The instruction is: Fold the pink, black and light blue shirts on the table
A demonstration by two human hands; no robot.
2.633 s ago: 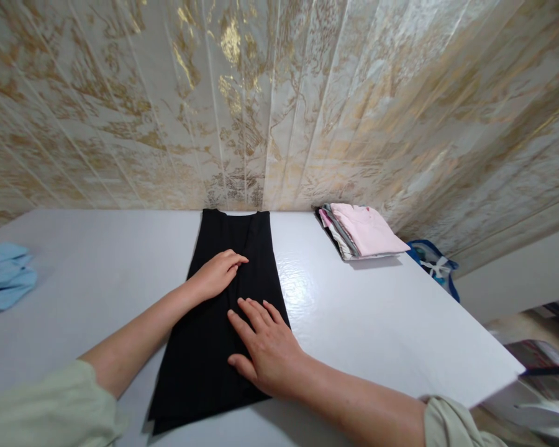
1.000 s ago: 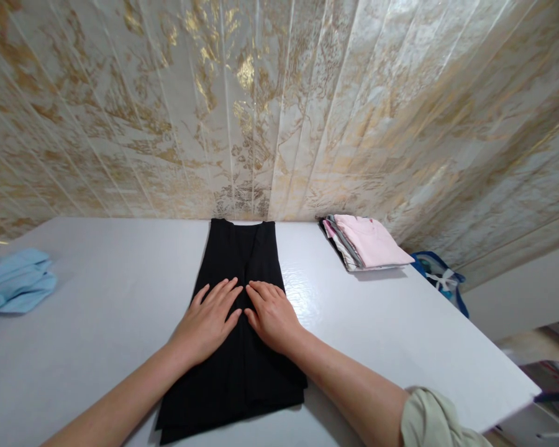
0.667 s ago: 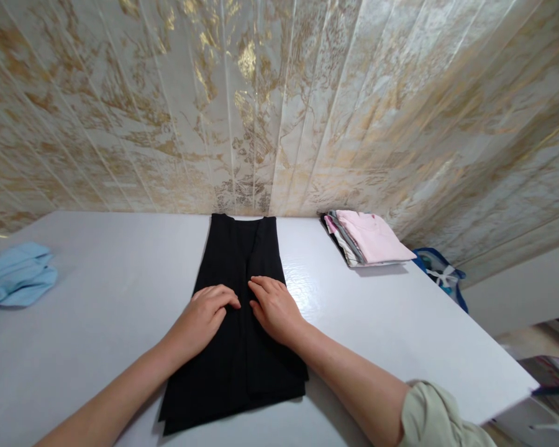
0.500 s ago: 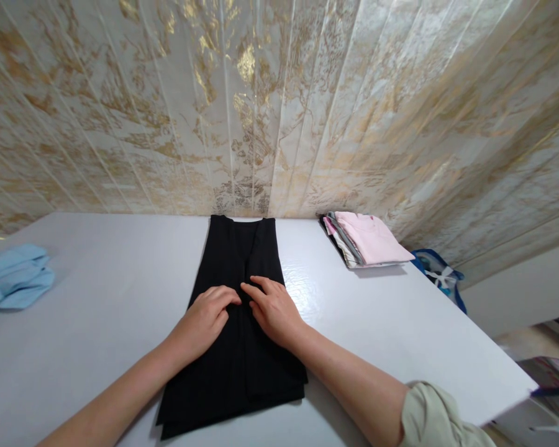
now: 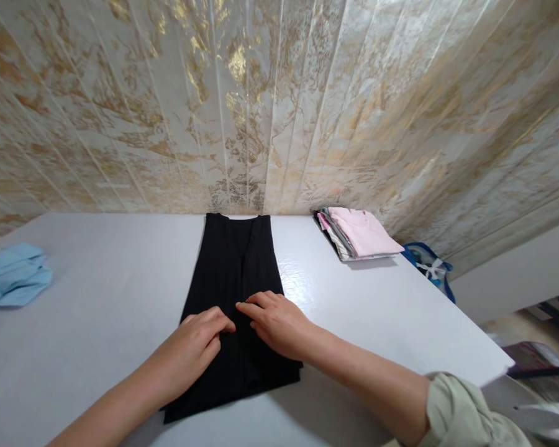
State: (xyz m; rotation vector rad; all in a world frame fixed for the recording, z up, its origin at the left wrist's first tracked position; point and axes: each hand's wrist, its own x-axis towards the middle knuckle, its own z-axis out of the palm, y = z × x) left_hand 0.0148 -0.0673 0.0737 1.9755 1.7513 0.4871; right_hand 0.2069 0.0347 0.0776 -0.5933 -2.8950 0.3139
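Partly unseen, blk garment (image 5: 226,264) under R fingers (image 5: 253,309)

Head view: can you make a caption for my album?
Two hands on a black garment, with folded clothes right and blue cloth left on a white table.

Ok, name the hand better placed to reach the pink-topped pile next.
Probably the right hand: it is over the right side of the black garment, nearer the pink-topped pile; the left hand is farther.
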